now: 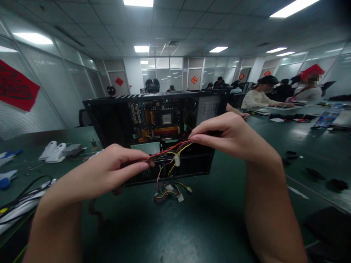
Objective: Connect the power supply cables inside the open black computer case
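Observation:
A black computer case [109,128] stands on the green table, its side open towards me. Inside it show a motherboard [175,106], a fan [192,106] and a power supply [207,107] with a label. A bundle of red and yellow power cables [170,149] is stretched across the front of the case. My left hand [120,166] pinches its left end, and my right hand [219,137] pinches it further right. Below the bundle hangs a white plug [177,160]. More cable ends with white connectors [180,197] lie on the table in front of the case.
White adapters [56,152] and a grey box [72,149] sit on the left of the green table [175,233]. Black cables [35,182] lie nearer on that side. Co-workers [257,95] sit at the right; a plastic bottle [329,115] and small dark parts [315,173] lie there.

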